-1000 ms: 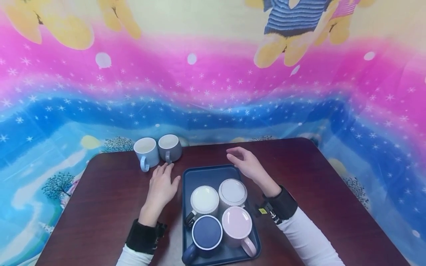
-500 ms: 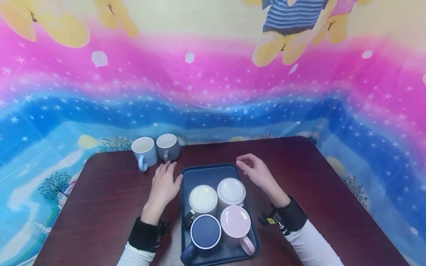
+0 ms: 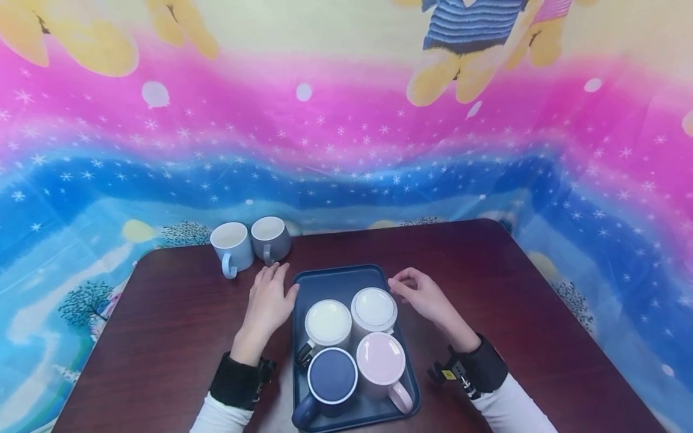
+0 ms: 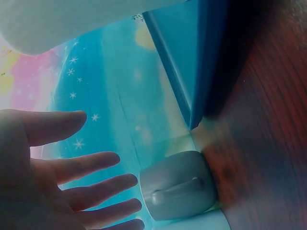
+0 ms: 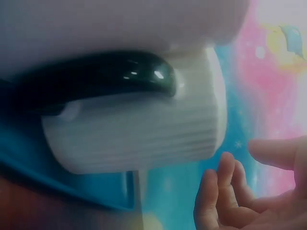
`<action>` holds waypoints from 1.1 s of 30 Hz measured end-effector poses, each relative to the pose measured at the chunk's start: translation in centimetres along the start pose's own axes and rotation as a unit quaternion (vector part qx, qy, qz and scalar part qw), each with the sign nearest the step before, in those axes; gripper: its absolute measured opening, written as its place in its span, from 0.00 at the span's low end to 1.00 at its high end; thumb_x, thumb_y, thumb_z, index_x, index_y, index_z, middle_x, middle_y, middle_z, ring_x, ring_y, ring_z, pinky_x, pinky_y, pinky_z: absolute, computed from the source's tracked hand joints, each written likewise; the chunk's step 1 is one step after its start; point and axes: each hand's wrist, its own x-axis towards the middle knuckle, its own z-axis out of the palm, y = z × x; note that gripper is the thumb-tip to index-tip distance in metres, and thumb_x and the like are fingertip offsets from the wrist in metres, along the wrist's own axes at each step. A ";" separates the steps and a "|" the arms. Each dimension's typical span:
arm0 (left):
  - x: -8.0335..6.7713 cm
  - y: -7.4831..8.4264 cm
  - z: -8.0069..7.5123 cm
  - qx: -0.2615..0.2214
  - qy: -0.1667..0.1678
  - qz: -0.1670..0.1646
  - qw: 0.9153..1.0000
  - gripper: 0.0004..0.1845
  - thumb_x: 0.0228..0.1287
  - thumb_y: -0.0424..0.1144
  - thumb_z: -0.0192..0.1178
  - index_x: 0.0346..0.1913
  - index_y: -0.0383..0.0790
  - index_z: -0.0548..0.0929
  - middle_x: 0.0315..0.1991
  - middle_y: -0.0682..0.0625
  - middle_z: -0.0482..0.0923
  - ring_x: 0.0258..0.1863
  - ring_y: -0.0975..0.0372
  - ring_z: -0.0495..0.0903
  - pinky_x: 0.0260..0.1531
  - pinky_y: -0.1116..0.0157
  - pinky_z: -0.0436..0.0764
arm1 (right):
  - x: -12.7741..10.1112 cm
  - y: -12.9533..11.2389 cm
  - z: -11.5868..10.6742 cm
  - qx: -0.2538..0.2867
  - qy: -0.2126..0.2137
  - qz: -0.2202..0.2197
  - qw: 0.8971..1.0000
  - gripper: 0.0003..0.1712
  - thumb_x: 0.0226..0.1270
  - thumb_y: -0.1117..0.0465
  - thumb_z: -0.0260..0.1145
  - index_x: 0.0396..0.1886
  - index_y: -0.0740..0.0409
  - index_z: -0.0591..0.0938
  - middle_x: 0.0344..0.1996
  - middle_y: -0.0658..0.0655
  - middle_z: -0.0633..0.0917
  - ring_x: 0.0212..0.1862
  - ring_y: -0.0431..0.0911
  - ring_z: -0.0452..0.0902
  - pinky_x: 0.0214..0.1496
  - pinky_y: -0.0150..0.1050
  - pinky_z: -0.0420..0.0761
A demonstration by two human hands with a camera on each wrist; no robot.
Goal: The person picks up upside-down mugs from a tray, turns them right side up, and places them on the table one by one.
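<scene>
The left hand [image 3: 269, 300] has its fingers spread wide, palm down over the table [image 3: 487, 282]. Its fingertips are just by the gray mug [image 3: 281, 246], but I cannot tell if they touch it. Its thumb is near the left edge of the blue tray [image 3: 335, 282]. The right hand [image 3: 425, 294] has softly bent fingers, and the right wrist view shows a gap between the thumb and the fingers. It is just beside the right edge of the tray, near the white mug [image 3: 373, 310].

The tray has a raised rim. Its bare blue floor shows at the far end, past the mugs. The brown table goes on wide to the right, and its back corners are round. Its back edge is close behind the gray mug and the light blue mug [image 3: 243, 252], up against the bright picture cloth [image 3: 346, 150].

Those two mugs stand side by side, pale inside, with handles facing the person. Four mugs are on the tray. The cream mug [image 3: 327, 322] and the white mug are at the back. The navy mug [image 3: 332, 376], with a white rim, is front left. The pink mug [image 3: 381, 359] is shiny and front right, with its handle pointing to the front right.
</scene>
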 end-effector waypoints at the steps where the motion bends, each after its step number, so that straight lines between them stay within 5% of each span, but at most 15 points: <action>1: 0.0 0.0 0.0 0.000 0.000 0.000 1.000 0.30 0.65 0.42 0.57 0.67 0.33 0.66 0.68 0.33 0.60 0.70 0.39 0.55 0.65 0.39 0.58 | -0.1 0.1 0.0 -0.001 -0.001 0.004 1.000 0.18 0.67 0.53 0.62 0.46 0.63 0.77 0.41 0.66 0.83 0.44 0.59 0.80 0.48 0.51 0.81; 18: 0.2 0.7 0.9 -0.007 -0.008 0.012 1.000 0.30 0.65 0.43 0.58 0.67 0.34 0.66 0.69 0.34 0.60 0.70 0.40 0.54 0.64 0.39 0.58 | -2.4 0.9 -0.4 -0.047 -0.017 0.036 0.998 0.20 0.64 0.48 0.65 0.41 0.62 0.77 0.36 0.60 0.83 0.38 0.53 0.80 0.42 0.46 0.82; 25: 0.1 1.1 1.1 -0.010 -0.006 0.022 1.000 0.30 0.65 0.43 0.58 0.67 0.34 0.67 0.68 0.34 0.61 0.70 0.41 0.55 0.64 0.39 0.59 | -3.5 1.0 -0.9 -0.111 -0.093 0.023 0.989 0.18 0.62 0.46 0.65 0.36 0.57 0.81 0.30 0.54 0.83 0.34 0.45 0.76 0.34 0.37 0.76; 33: -0.1 1.3 1.2 -0.008 -0.009 0.032 0.999 0.30 0.65 0.43 0.58 0.67 0.34 0.67 0.68 0.34 0.62 0.70 0.41 0.56 0.63 0.39 0.60 | -3.7 1.3 -0.7 -0.111 -0.170 -0.034 0.979 0.16 0.60 0.49 0.67 0.34 0.58 0.85 0.28 0.51 0.84 0.31 0.42 0.72 0.31 0.34 0.72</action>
